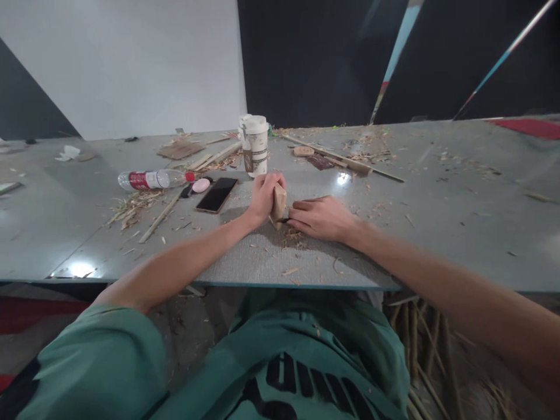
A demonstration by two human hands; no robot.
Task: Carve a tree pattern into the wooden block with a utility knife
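Observation:
My left hand (262, 197) is closed round a pale block of wood (279, 204), which stands tilted on end at the table top. Just to the right, my right hand (321, 219) is closed, palm down, low over the table. From its fingertips pokes a small dark tool (284, 220), against the lower part of the wood; most of it is hidden in the fingers, so its kind does not show. Wood shavings (294, 234) lie beneath both hands.
Behind my hands stands a white paper cup (256, 146). A phone (217, 195) and a plastic bottle (151, 179) lying on its side are to the left. Wooden strips (335, 156) and scraps litter the grey table (245, 262). Sticks (420, 338) are below its front edge.

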